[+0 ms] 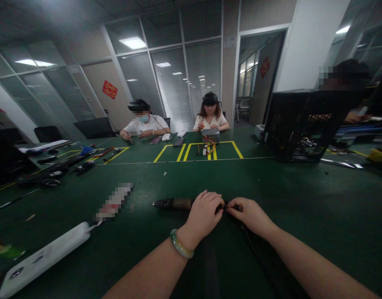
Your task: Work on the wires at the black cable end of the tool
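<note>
A dark electric screwdriver lies crosswise on the green table, its tip pointing left. My left hand, a bangle at its wrist, is wrapped over the tool's rear part and hides it. Just right of it, my right hand pinches something black at the tool's tail end, apparently the cord or its plug. A black cord runs from under my right hand toward the near edge of the table. The exact join between tool and cord is covered by my fingers.
A white power strip lies at the near left, beside a blurred-out item. At the right stands a black computer case. Across the table sit two people, one with a grey box and wires. Tools lie at far left.
</note>
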Demonstrator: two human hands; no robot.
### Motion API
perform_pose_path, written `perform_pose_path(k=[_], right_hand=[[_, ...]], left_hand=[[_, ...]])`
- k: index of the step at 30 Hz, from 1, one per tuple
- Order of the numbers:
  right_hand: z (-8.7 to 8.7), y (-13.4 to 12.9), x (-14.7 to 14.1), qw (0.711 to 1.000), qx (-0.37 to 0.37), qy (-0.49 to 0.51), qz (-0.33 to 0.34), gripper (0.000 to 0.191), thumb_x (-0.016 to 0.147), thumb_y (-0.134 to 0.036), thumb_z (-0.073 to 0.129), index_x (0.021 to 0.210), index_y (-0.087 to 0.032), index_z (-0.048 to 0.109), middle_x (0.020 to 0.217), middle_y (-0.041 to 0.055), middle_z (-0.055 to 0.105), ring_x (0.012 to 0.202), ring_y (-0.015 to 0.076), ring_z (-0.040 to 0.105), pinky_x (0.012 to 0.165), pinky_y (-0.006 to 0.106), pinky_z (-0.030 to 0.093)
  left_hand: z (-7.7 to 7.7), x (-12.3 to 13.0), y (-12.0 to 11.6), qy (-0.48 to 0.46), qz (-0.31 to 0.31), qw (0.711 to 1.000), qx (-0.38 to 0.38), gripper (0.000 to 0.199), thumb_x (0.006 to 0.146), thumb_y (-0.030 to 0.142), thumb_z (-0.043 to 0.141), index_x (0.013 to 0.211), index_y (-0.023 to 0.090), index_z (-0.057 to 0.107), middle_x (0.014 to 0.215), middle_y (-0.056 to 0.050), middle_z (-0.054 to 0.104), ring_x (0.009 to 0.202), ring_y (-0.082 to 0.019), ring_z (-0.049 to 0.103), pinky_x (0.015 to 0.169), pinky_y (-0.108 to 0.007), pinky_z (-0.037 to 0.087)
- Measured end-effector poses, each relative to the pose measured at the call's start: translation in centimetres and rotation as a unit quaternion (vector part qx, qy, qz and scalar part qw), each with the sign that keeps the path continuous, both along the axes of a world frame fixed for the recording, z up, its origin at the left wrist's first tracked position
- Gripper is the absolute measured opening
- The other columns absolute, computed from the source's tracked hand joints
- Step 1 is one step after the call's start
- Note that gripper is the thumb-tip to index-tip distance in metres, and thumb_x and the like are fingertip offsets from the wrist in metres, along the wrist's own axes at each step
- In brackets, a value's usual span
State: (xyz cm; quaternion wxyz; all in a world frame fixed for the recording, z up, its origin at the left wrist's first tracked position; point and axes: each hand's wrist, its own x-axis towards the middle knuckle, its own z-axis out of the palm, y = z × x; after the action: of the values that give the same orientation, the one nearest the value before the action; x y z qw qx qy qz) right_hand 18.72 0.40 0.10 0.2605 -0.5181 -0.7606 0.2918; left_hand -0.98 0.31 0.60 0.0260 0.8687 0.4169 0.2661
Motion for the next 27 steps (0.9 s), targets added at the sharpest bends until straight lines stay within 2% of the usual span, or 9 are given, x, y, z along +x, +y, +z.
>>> perform_pose_path(k=[4,8,14,21,27], right_hand=[[0.15,-0.08,-0.09,1.000,0.002,0.000,-0.003,0.019,0.086,-0.036,0.056,0.088,-0.024,0.072,0.089,0.0008,0.070,0.079,0.0183,0.061,0.070,0.028,0.043],[0.12,-0.05,-0.08,1.000,0.003,-0.004,-0.002,0.019,0.086,-0.036,0.057,0.088,-0.024,0.072,0.089,0.0009,0.070,0.079,0.0185,0.060,0.069,0.028,0.042],[-0.33,0.11,0.00,1.000,0.005,0.003,-0.002,0.017,0.086,-0.035,0.057,0.087,-0.025,0.071,0.087,-0.0009,0.069,0.077,0.0174,0.060,0.067,0.027,0.042],[0.00,-0.09,0.02,1.000,-0.009,0.004,-0.001,0.018,0.087,-0.036,0.057,0.089,-0.026,0.071,0.089,-0.0011,0.069,0.078,0.0171,0.060,0.068,0.027,0.042],[-0.14,0.00,0.06,1.000,-0.007,0.006,-0.001,0.017,0.087,-0.035,0.057,0.089,-0.025,0.071,0.091,-0.0007,0.069,0.079,0.0174,0.060,0.069,0.027,0.042]], left_hand=[[-0.03,-0.02,0.09,-0.006,-0.002,1.000,0.001,0.013,0.083,0.019,0.062,0.095,0.023,0.060,0.115,-0.003,0.063,0.115,-0.020,0.053,0.110,-0.045,0.030],[-0.05,-0.04,0.10,-0.002,-0.005,1.000,0.003,0.014,0.083,0.014,0.059,0.094,0.023,0.061,0.117,-0.001,0.063,0.116,-0.018,0.052,0.111,-0.044,0.029],[-0.02,0.04,-0.05,-0.014,0.001,1.000,0.003,0.017,0.081,0.017,0.063,0.097,0.023,0.060,0.117,-0.002,0.062,0.118,-0.019,0.052,0.113,-0.044,0.026],[0.09,-0.06,-0.06,-0.001,-0.008,1.000,0.002,0.016,0.084,0.012,0.057,0.094,0.024,0.061,0.119,0.000,0.062,0.120,-0.017,0.050,0.114,-0.043,0.024],[-0.02,0.00,-0.05,-0.020,0.001,1.000,0.007,0.015,0.082,0.019,0.061,0.097,0.022,0.060,0.119,-0.003,0.062,0.119,-0.020,0.051,0.114,-0.046,0.023]])
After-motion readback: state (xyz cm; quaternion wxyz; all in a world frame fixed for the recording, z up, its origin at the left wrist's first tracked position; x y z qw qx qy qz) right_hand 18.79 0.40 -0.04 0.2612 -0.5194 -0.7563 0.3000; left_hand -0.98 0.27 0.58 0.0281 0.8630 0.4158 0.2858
